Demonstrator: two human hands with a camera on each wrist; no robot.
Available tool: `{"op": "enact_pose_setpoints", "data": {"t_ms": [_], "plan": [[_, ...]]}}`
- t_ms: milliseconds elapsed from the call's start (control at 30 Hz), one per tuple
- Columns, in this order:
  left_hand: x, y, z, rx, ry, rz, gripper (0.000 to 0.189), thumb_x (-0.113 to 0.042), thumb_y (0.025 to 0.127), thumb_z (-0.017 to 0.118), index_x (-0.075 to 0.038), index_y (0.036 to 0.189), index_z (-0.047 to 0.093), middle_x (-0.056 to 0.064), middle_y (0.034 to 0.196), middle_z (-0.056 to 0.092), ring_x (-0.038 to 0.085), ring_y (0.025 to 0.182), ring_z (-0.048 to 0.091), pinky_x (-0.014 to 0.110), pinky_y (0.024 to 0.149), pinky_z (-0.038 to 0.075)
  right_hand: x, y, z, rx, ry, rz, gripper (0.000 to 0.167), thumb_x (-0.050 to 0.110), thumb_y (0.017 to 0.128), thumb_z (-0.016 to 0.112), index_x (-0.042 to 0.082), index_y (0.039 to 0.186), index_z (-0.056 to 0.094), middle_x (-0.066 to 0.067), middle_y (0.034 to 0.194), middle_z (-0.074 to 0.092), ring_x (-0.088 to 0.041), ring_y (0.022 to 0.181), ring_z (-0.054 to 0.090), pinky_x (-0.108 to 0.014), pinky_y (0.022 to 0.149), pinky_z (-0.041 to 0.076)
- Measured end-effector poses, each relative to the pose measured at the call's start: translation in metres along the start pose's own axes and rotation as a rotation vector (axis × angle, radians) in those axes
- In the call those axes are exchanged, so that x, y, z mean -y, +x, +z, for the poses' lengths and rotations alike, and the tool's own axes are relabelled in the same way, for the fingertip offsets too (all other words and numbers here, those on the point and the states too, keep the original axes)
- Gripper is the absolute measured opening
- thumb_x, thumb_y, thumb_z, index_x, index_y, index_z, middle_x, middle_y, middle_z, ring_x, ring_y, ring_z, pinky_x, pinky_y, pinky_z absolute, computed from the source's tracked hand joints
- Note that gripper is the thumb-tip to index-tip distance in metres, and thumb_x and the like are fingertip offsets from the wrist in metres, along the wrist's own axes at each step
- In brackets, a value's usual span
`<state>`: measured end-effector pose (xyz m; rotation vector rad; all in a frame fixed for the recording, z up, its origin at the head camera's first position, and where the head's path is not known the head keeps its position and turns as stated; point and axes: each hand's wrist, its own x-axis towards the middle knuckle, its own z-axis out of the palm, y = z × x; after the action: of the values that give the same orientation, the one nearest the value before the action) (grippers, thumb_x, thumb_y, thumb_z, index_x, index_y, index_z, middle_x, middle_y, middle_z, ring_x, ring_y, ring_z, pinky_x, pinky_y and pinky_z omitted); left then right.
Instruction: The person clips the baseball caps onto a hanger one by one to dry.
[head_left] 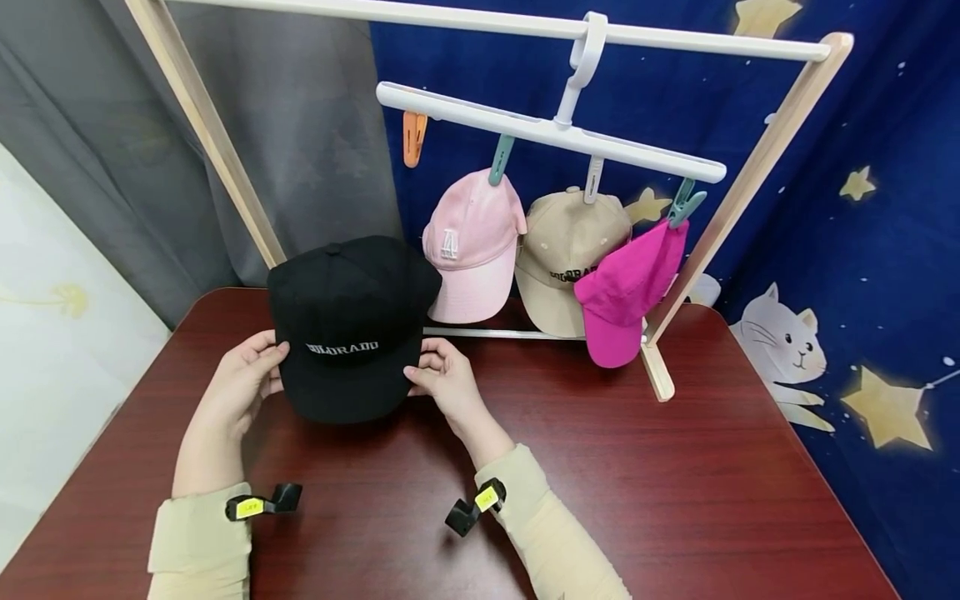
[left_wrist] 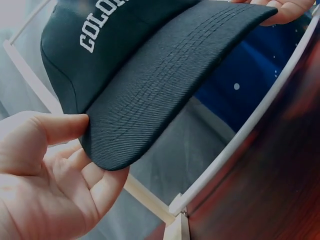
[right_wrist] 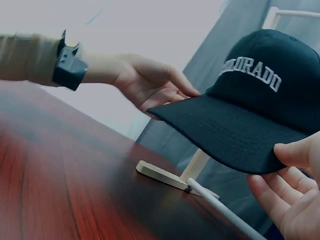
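Note:
A black baseball cap [head_left: 352, 300] with white COLORADO lettering is held up in front of the rack's left side, its brim toward me. My left hand [head_left: 242, 379] pinches one side of the brim, thumb on top and fingers beneath, as the left wrist view shows. On the brim's other side my right hand [head_left: 447, 379] pinches in the same manner, its thumb on the upper face [right_wrist: 292, 192]. Behind the cap, a pink cap [head_left: 474, 242], a beige cap [head_left: 573, 242] and a magenta cap [head_left: 626, 292] hang from clips. An orange clip [head_left: 414, 139] at the hanger's left end holds nothing.
The white hanger bar [head_left: 487, 117] hooks over the top rail [head_left: 480, 21] of a wooden-legged rack. That rack stands on the dark red table [head_left: 675, 500], near its back edge. Grey and starry blue curtains [head_left: 817, 275] close off the back.

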<state>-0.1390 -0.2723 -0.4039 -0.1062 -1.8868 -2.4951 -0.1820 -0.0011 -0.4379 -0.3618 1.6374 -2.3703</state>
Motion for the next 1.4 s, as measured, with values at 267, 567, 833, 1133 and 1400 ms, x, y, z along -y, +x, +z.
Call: {"op": "enact_pose_setpoints", "data": {"t_ms": [267, 567, 833, 1133, 1400], "plan": [[-0.009, 0.008, 0.004, 0.014, -0.119, 0.049, 0.013, -0.002, 0.098, 0.052, -0.005, 0.098, 0.064, 0.004, 0.076, 0.066, 0.013, 0.069, 0.065, 0.025, 0.059, 0.054, 0.014, 0.004, 0.002, -0.007, -0.088, -0.006, 0.027, -0.016, 0.085, 0.061, -0.007, 0.109, 0.053, -0.015, 0.08, 0.063, -0.012, 0.061, 0.06, -0.031, 0.06, 0.056], [-0.014, 0.014, 0.006, 0.031, -0.193, 0.096, 0.017, 0.002, 0.098, 0.049, -0.004, 0.099, 0.065, 0.005, 0.082, 0.068, 0.014, 0.07, 0.066, 0.025, 0.059, 0.054, 0.035, 0.01, 0.002, 0.021, -0.22, -0.027, 0.027, -0.014, 0.085, 0.061, -0.012, 0.111, 0.053, -0.01, 0.08, 0.062, -0.014, 0.062, 0.062, -0.035, 0.063, 0.057], [-0.02, 0.018, 0.006, 0.03, -0.286, 0.149, 0.018, 0.005, 0.098, 0.047, -0.001, 0.099, 0.064, 0.008, 0.086, 0.069, 0.016, 0.07, 0.066, 0.028, 0.057, 0.055, 0.059, 0.015, 0.003, 0.098, -0.308, -0.029, 0.033, -0.008, 0.089, 0.061, -0.012, 0.121, 0.053, -0.026, 0.098, 0.065, -0.023, 0.074, 0.066, -0.04, 0.07, 0.057], [-0.026, 0.023, 0.004, 0.047, -0.376, 0.18, 0.018, 0.005, 0.099, 0.043, 0.001, 0.099, 0.061, 0.011, 0.084, 0.068, 0.02, 0.068, 0.066, 0.03, 0.054, 0.054, 0.085, 0.024, 0.003, 0.167, -0.446, -0.051, 0.033, 0.0, 0.093, 0.059, -0.007, 0.125, 0.054, -0.022, 0.104, 0.066, -0.027, 0.085, 0.068, -0.033, 0.071, 0.056], [-0.029, 0.028, 0.005, 0.055, -0.413, 0.197, 0.019, 0.006, 0.099, 0.042, 0.002, 0.098, 0.06, 0.012, 0.085, 0.068, 0.021, 0.069, 0.067, 0.031, 0.055, 0.054, 0.106, 0.033, 0.003, 0.199, -0.513, -0.048, 0.033, 0.003, 0.094, 0.059, -0.006, 0.125, 0.055, -0.02, 0.105, 0.067, -0.026, 0.088, 0.068, -0.033, 0.075, 0.055]]}}
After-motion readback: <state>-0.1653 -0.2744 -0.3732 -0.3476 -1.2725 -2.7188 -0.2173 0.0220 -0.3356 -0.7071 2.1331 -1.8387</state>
